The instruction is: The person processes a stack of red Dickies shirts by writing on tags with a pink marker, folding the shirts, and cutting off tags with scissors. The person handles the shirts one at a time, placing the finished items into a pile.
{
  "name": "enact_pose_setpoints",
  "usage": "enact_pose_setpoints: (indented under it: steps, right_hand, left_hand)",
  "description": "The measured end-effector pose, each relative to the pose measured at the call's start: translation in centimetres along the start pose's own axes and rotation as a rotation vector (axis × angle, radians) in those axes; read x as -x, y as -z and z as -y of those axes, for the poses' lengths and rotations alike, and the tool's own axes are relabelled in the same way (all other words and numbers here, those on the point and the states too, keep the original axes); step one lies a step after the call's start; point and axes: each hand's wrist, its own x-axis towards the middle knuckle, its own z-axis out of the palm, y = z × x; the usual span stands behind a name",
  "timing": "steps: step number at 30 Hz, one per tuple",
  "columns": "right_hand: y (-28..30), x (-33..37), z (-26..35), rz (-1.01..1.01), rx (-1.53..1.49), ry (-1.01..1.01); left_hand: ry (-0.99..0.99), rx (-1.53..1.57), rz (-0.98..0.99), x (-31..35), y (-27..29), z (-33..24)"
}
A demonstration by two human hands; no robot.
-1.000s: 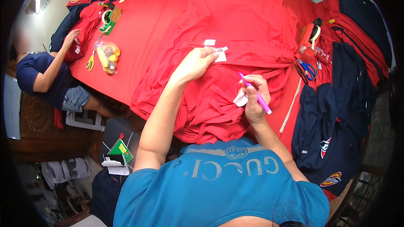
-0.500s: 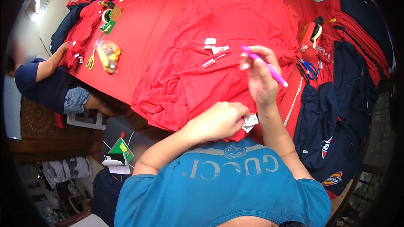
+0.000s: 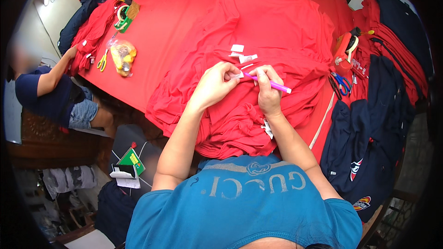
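My left hand (image 3: 216, 85) pinches a small white label (image 3: 238, 75) on one of the red shirts (image 3: 277, 23) piled before me. In my right hand (image 3: 269, 90) is a purple-pink pen (image 3: 277, 85), held slantwise with its tip close to that label. Whether the tip touches it I cannot tell. Just beyond my hands lie more white tags (image 3: 237, 48) on the red cloth. Another white tag (image 3: 267, 129) shows among the folds beside my right forearm.
Scissors with blue handles (image 3: 342, 84) and a red tape dispenser (image 3: 345, 48) lie to the right, near navy garments (image 3: 369, 124). Leftward are a green tape dispenser (image 3: 123, 18), yellow scissors (image 3: 103, 61) and a plastic bag (image 3: 123, 57). Another person (image 3: 46, 85) handles red garments at the far left.
My left hand has moved forward from the near edge of the pile to a label farther away. My right hand has lowered the pen to meet it.
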Motion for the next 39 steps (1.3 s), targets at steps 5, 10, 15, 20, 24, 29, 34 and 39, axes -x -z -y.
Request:
enact_pose_setpoints:
  steps: [5, 10, 15, 20, 24, 29, 34, 39]
  right_hand:
    - [0.0, 0.1, -0.2, 0.027, 0.098, 0.057]
    - [-0.4, 0.3, -0.9, 0.034, 0.175, 0.118]
    - [-0.5, 0.4, -0.1, -0.04, -0.024, 0.096]
    - [0.1, 1.8, 0.2, 0.089, -0.287, -0.026]
    - [0.7, 2.6, 1.4, -0.02, -0.381, 0.063]
    - [1.9, 2.8, 3.1, -0.006, -0.195, 0.117]
    - [3.7, 3.4, 4.0, -0.05, -0.152, 0.144]
    - [4.9, 5.4, 6.5, -0.007, -0.021, 0.291]
  left_hand:
    - [0.136, 0.028, 0.023, -0.2, 0.2, -0.3]
    - [0.164, 0.161, 0.067, 0.1, 0.4, -0.7]
    - [0.192, 0.155, 0.078, 0.8, 1.0, -2.3]
    - [0.125, 0.34, 0.115, 1.8, 1.8, -5.3]
    - [-0.131, 0.033, 0.011, -1.1, 2.2, -3.7]
    - [-0.229, -0.27, -0.077, -2.1, -2.8, 0.5]
    - [-0.226, -0.257, -0.08, -1.0, -3.3, -0.7]
    - [-0.343, -0.36, -0.13, -1.0, -3.4, -1.0]
